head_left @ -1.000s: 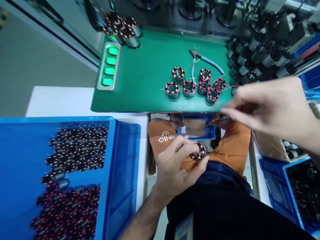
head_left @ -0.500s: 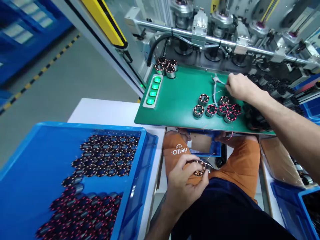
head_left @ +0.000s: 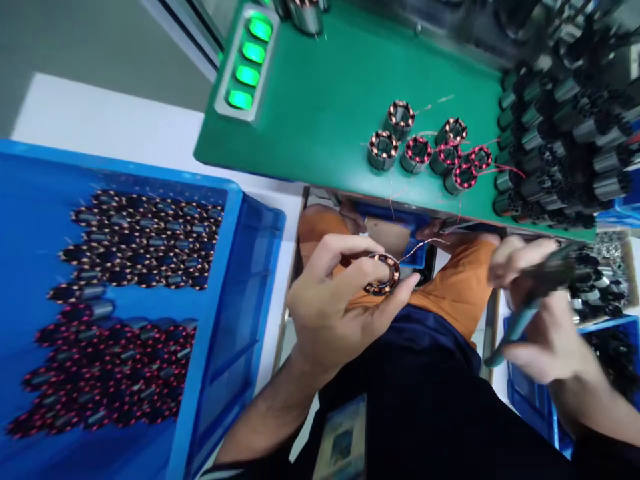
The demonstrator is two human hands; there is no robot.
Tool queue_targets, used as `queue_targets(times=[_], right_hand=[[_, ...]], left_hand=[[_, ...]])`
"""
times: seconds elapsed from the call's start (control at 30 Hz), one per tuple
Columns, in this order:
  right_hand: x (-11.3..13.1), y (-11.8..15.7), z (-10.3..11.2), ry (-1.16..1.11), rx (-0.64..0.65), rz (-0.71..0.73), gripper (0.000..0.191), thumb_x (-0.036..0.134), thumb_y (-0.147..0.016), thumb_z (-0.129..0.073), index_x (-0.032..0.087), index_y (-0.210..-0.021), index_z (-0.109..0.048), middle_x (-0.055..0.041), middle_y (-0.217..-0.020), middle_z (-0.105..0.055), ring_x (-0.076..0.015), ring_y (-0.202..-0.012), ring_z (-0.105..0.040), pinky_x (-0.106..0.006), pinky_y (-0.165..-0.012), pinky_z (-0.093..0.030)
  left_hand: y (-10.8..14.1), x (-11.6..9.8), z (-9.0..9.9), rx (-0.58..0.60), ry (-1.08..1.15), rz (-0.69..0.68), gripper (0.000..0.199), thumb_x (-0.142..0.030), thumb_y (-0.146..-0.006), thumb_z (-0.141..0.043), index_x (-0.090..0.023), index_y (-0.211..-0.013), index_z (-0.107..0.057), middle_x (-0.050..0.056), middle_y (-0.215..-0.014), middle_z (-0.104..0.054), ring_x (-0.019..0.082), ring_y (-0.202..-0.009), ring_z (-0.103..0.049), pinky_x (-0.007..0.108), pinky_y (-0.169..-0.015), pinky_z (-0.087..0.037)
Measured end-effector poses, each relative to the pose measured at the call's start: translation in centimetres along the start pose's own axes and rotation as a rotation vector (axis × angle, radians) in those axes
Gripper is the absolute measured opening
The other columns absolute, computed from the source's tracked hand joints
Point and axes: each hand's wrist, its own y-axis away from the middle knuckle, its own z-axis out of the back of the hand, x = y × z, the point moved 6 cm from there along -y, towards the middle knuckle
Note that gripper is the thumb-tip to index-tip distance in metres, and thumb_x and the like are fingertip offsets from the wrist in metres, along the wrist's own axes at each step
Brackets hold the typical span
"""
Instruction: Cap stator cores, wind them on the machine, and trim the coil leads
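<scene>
Pinching a copper-wound stator (head_left: 395, 270) above the lap (head_left: 453, 293), the left hand (head_left: 333, 310) seems to steady it so its loose wire (head_left: 415, 249) projects clear. Curled round blurred, blue-handled pliers (head_left: 517, 327), the right hand (head_left: 545, 320) probably leaves their head free.

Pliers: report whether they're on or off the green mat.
Off. The right hand holds the pliers on the wearer's side of the green mat, beyond its near edge; blur obscures their jaws.
</scene>
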Motion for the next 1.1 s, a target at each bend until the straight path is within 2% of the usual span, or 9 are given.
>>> queue_targets(times=[0.07,0.17,0.3,0.37,0.57,0.73,0.8,0.97,1.1], right_hand=[[-1.1,3.1,-3.5,-0.049,0.194,-0.023,0.039,0.029,-0.090,-0.081,0.032,-0.125,-0.063,-0.0018,-0.105,-0.059,-0.0227,-0.089,-0.059,-0.036,-0.070,-0.052],[-2.1,5.2,-5.9,-0.126,0.219,-0.048,0.057,0.012,-0.093,-0.062,0.031,-0.147,-0.065,-0.0028,-0.113,-0.067,-0.0224,-0.094,-0.064,-0.037,-0.080,-0.054],[-2.9,5.1,-6.1,-0.233,0.136,-0.059,0.069,0.009,-0.098,-0.058,0.033,-0.161,-0.067,-0.0037,-0.132,-0.076,-0.0246,-0.113,-0.070,-0.042,-0.100,-0.057],[-2.9,5.0,-5.9,-0.264,0.129,-0.056,0.073,0.008,-0.097,-0.059,0.034,-0.165,-0.068,-0.0030,-0.134,-0.076,-0.0242,-0.115,-0.070,-0.041,-0.103,-0.057],[-3.2,5.2,-5.5,-0.228,0.127,-0.074,0.084,0.007,-0.095,-0.060,0.038,-0.172,-0.067,-0.0040,-0.128,-0.076,-0.0260,-0.111,-0.067,-0.042,-0.096,-0.058],[-3.9,5.4,-5.5,-0.206,0.120,-0.088,0.080,0.011,-0.096,-0.061,0.037,-0.172,-0.068,-0.0060,-0.126,-0.078,-0.0285,-0.113,-0.070,-0.043,-0.093,-0.062],[-3.8,5.3,-5.5,-0.194,0.117,-0.086,0.080,0.011,-0.095,-0.061,0.035,-0.171,-0.069,-0.0062,-0.123,-0.079,-0.0286,-0.113,-0.071,-0.043,-0.092,-0.063],[-3.4,4.9,-5.4,-0.181,0.066,-0.063,0.078,0.007,-0.093,-0.061,0.032,-0.165,-0.075,-0.0046,-0.120,-0.085,-0.0213,-0.090,-0.070,-0.036,-0.078,-0.062],[-3.4,4.7,-5.9,-0.199,0.012,-0.040,0.064,0.006,-0.101,-0.066,0.032,-0.157,-0.082,-0.0037,-0.131,-0.091,-0.0197,-0.097,-0.082,-0.034,-0.088,-0.070]], left_hand=[[0.2,-0.5,-0.6,0.002,0.009,-0.026,0.033,-0.032,-0.091,-0.105,-0.024,-0.090,-0.073,0.002,-0.101,-0.080,0.016,-0.088,-0.080,0.027,-0.070,-0.065],[0.6,-0.9,-1.7,0.077,-0.011,-0.033,0.033,-0.037,-0.094,-0.105,-0.026,-0.091,-0.074,0.002,-0.103,-0.081,0.016,-0.087,-0.078,0.030,-0.067,-0.065],[0.8,-1.6,-3.0,0.150,-0.012,-0.076,0.032,-0.039,-0.098,-0.102,-0.026,-0.092,-0.073,0.002,-0.103,-0.081,0.016,-0.085,-0.076,0.032,-0.068,-0.065],[0.8,-1.8,-3.7,0.168,-0.006,-0.101,0.032,-0.037,-0.098,-0.101,-0.026,-0.090,-0.073,0.002,-0.102,-0.081,0.016,-0.084,-0.076,0.033,-0.070,-0.065],[0.7,-1.9,-4.6,0.126,0.017,-0.199,0.039,-0.046,-0.096,-0.103,-0.025,-0.086,-0.071,0.000,-0.096,-0.079,0.012,-0.074,-0.069,0.029,-0.059,-0.059],[0.9,-1.9,-5.0,0.222,-0.021,-0.162,0.032,-0.037,-0.097,-0.102,-0.026,-0.090,-0.073,0.004,-0.102,-0.081,0.015,-0.083,-0.076,0.031,-0.067,-0.067],[1.1,-2.1,-4.9,0.202,-0.011,-0.162,0.033,-0.040,-0.097,-0.101,-0.027,-0.089,-0.072,0.004,-0.101,-0.080,0.015,-0.082,-0.076,0.032,-0.065,-0.066],[1.4,-2.2,-5.2,0.172,-0.033,-0.131,0.031,-0.038,-0.101,-0.097,-0.027,-0.090,-0.071,0.003,-0.102,-0.080,0.017,-0.083,-0.075,0.036,-0.066,-0.065],[1.7,-1.8,-5.5,0.173,0.021,-0.106,0.034,-0.043,-0.100,-0.098,-0.028,-0.090,-0.070,0.002,-0.101,-0.078,0.017,-0.082,-0.073,0.038,-0.066,-0.061]])
